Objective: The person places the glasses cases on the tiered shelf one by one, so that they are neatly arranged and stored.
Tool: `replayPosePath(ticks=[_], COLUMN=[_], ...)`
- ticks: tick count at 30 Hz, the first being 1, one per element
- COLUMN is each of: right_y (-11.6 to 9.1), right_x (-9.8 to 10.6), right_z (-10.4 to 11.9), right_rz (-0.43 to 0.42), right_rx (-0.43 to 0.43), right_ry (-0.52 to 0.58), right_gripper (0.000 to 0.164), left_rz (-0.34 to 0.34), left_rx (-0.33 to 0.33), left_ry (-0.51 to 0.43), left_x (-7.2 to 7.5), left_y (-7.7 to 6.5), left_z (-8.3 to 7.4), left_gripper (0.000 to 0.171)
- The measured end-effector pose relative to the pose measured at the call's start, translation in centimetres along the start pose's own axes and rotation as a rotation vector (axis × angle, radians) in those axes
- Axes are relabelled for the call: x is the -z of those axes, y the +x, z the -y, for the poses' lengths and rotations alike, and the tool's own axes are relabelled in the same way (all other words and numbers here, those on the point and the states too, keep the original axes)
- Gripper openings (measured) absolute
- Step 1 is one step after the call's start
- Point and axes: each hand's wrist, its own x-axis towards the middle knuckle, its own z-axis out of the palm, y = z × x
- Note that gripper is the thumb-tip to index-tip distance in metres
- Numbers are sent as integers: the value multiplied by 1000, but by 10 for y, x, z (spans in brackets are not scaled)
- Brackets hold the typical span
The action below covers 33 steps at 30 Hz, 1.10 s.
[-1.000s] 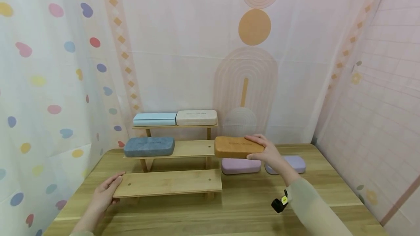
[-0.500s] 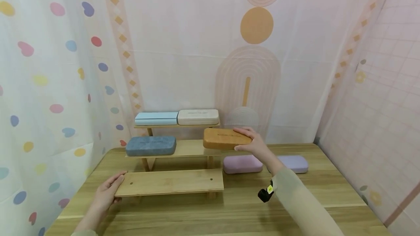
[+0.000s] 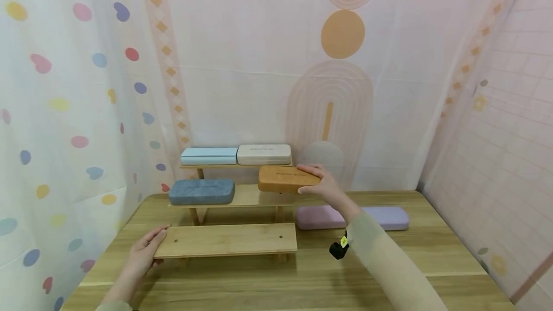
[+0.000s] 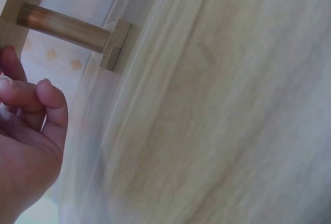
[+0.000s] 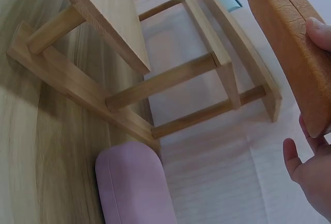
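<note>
My right hand (image 3: 326, 185) grips the right end of an orange-brown glasses case (image 3: 282, 179), thumb on the near side and fingers over the far side. The case hangs above the right part of the middle step of a three-step wooden display stand (image 3: 226, 241). At the left end of the lowest step, my left hand (image 3: 144, 249) holds the board by its edge; its curled fingers (image 4: 51, 97) show beside the stand in the left wrist view. A blue glasses case (image 3: 201, 192) lies on the left of the middle step. The right wrist view shows the held case (image 5: 295, 43) apart from the stand.
On the top step sit a light blue case (image 3: 209, 156) and a cream case (image 3: 264, 154), side by side. A pink case (image 3: 319, 218) and a lavender case (image 3: 389, 218) lie on the wooden table (image 3: 242, 287) right of the stand. Patterned curtains (image 3: 242, 61) hang behind.
My right hand has carried the orange-brown case leftward and upward, from beside the stand to above the middle step. The left hand keeps its hold on the lowest step. The view has shifted slightly.
</note>
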Motion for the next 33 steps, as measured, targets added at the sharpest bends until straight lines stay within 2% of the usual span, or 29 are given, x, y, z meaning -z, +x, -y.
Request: replayPosePath(ticks=[5,11,19,27,28,33], right_y=[7,12,17,22,19,18], right_x=[-11,-23,-37,-48,-49,-53], right_z=[1,3,2,2,8,12], right_rz=[16,16,33,38,40,43], right_rx=[13,16,49,52,49,34], right_ry=[11,10,3,-25,-28,-41], right_gripper=[71,70,69,69,68,67], left_rz=[-12,-21,-19,-16,-17,-26], left_rx=[-5,-12,-27,9,10,8], left_ry=[1,-9,-27,-24,-25,-20], left_x=[-1,-3,-4,-4,-4,-6], left_y=[0,-2,-4,-4,-4,-6], left_z=[-1,0,-1,-1,-2,-2], left_gripper=[28,23,26,17,16,16])
